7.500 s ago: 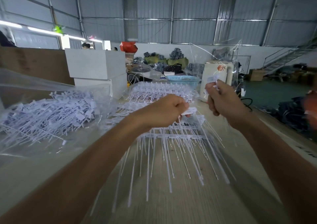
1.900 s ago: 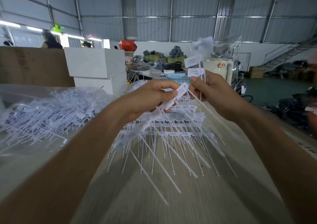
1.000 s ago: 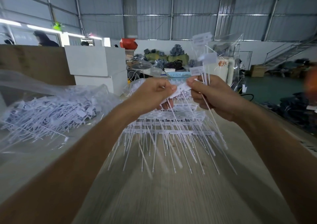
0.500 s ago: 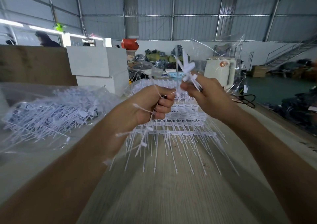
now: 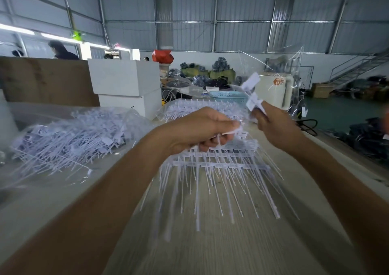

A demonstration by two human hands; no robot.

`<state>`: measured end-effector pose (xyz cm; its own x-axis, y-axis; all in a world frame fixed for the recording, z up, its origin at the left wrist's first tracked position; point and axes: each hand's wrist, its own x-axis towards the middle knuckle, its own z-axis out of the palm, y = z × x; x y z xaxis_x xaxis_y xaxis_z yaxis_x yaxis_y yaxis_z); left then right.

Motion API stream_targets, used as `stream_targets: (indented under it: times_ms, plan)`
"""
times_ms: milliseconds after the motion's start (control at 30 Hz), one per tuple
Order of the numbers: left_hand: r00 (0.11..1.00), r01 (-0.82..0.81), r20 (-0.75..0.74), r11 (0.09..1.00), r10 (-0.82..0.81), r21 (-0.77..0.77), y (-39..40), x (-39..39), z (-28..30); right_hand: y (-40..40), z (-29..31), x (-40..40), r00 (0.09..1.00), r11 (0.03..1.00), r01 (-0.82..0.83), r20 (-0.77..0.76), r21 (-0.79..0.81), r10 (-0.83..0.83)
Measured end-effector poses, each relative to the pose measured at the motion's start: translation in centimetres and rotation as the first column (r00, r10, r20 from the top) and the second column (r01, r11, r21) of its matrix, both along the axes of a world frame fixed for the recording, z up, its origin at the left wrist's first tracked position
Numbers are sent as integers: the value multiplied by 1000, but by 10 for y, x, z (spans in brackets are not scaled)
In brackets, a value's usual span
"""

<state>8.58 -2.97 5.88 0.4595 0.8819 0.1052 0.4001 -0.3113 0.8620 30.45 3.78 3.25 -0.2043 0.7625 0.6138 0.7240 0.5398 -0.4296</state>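
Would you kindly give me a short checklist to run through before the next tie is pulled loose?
1. Left hand grips its bunch of ties: ok.
2. Right hand holds the tagged ties upright, clear of the stack: ok.
3. Stack of tie racks lies flat on the table: ok.
4. Bag of loose ties is within the left hand's reach: ok, probably.
5. The bag's mouth is open: cannot tell.
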Motion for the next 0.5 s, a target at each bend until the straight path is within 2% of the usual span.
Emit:
stream_targets:
  times_ms: [67,133,200,267,333,400,500]
  plan:
    - [998,-39,55,996,35,75,1,9,0,1,-3,9,999,998,-5,-54,-69,1]
    - [999,-44,20,993,42,114,5,12,-2,2,-4,9,996,992,-26,-86,-123,16]
    - [999,-37,-22,994,40,105,8,7,-6,2,-2,3,977,983,-106,-202,-152,74]
    - [997,-62,-31,993,65,100,12,3,-9,1,3,-2,892,954,-246,-425,-169,155]
    - [994,-95,-35,990,99,105,15,0,-11,0,5,-6,751,906,-379,-634,-189,182]
    - [990,-127,-44,986,132,106,18,-2,-13,-2,2,-12,665,876,-447,-722,-180,191]
    - [987,-149,-44,984,153,96,20,-6,-15,-5,-13,-23,647,867,-466,-736,-176,199]
